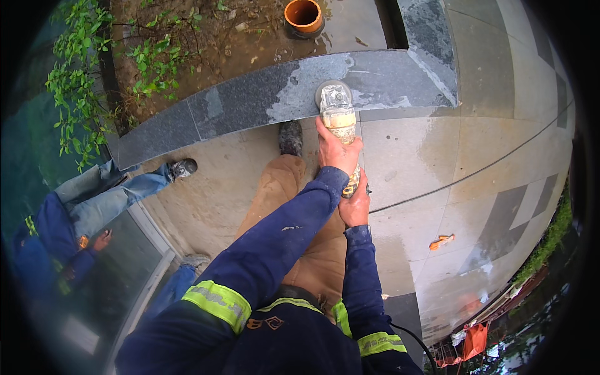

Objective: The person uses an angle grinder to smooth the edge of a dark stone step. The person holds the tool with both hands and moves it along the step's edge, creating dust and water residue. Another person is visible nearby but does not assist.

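Note:
My left hand [337, 152] is closed around the front body of a dust-caked yellow angle grinder [337, 112]. Just below it, my right hand [355, 203] grips the tool's rear part. The round grey disc at the grinder's head rests over the dark stone coping [244, 90] of a planter, where pale wet residue is smeared. Whether the disc is touching the stone, and whether it is turning, I cannot tell.
An orange pipe [304, 28] stands in the muddy planter. Leafy plants [81, 75] and a glass pane [125, 262] line the left, near another person's jeans-clad legs [112, 200]. A black cable [456, 181] crosses the paving [406, 156], near an orange glove [442, 242].

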The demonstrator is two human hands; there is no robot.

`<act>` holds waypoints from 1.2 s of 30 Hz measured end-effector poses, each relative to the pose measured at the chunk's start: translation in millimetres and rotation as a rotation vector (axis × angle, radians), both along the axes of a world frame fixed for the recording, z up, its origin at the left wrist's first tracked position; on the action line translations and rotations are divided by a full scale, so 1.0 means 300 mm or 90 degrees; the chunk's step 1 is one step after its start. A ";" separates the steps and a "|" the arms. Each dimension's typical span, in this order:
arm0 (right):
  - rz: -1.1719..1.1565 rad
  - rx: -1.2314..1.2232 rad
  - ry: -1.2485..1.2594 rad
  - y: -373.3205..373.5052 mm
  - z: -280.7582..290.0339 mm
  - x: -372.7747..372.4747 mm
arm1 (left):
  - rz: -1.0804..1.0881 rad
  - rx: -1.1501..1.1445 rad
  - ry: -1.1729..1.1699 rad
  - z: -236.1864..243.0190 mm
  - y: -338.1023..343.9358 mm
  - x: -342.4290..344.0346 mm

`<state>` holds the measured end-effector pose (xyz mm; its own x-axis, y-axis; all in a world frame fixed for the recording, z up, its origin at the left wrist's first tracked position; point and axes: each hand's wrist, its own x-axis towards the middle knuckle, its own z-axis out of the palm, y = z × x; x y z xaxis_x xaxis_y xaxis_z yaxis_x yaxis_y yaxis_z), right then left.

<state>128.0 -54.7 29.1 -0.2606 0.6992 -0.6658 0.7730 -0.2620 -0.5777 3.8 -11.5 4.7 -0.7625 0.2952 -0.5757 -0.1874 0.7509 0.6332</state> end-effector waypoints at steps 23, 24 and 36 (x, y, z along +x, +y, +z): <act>0.021 0.034 0.018 0.032 -0.028 0.002 | 0.012 0.024 -0.014 0.002 0.039 -0.014; 0.023 0.026 0.018 0.039 -0.020 -0.014 | 0.017 0.012 -0.021 0.003 0.036 -0.020; -0.026 0.061 0.044 -0.037 0.086 0.091 | 0.012 0.075 -0.024 0.089 -0.015 0.115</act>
<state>155.3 -65.8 55.0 -0.2736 0.7696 -0.5770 0.7201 -0.2338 -0.6533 38.2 -15.9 31.3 -0.7472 0.3490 -0.5656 -0.2252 0.6677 0.7096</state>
